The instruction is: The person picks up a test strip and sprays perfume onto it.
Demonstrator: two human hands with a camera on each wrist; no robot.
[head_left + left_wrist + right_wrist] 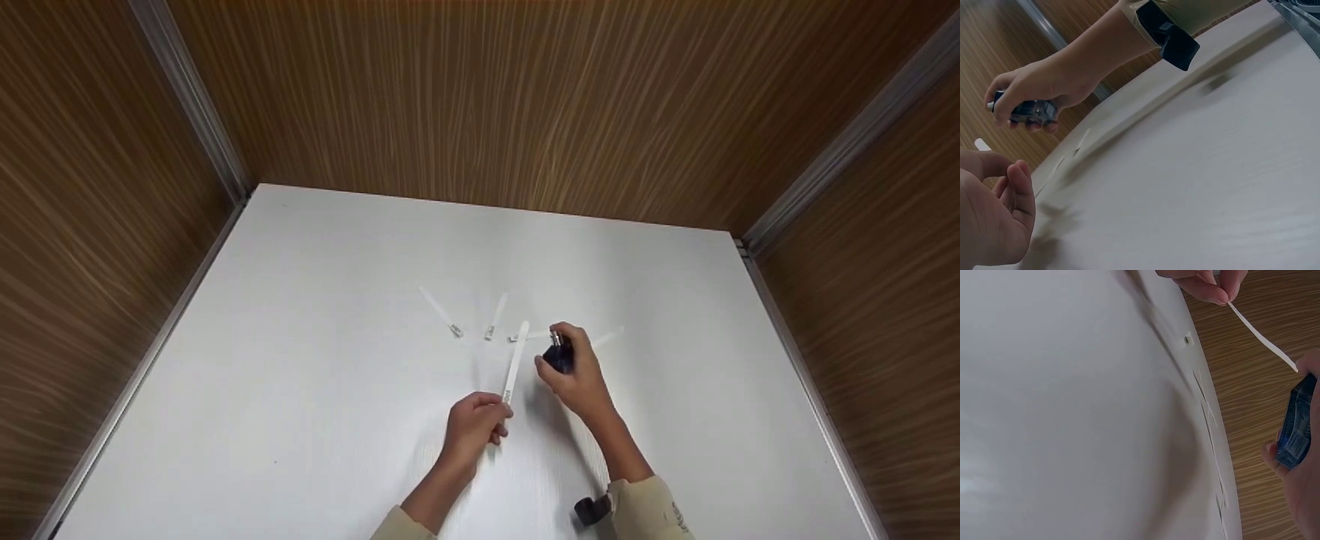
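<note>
My left hand [480,424] pinches the near end of a long white paper strip [515,364], which points up and away from me. In the right wrist view the same strip [1261,337] runs from my left fingertips [1216,292] toward the bottle. My right hand [570,371] grips a small dark blue spray bottle [559,354] with a silver top, held just right of the strip's far end. The left wrist view shows the bottle [1030,111] wrapped in my right hand [1039,90]. Three more white strips [442,311] [495,316] [607,337] lie on the white table [300,375].
Brown wood-grain walls [480,105] with metal corner trims [195,105] enclose the table on three sides. A small black device [592,510] is strapped at my right wrist.
</note>
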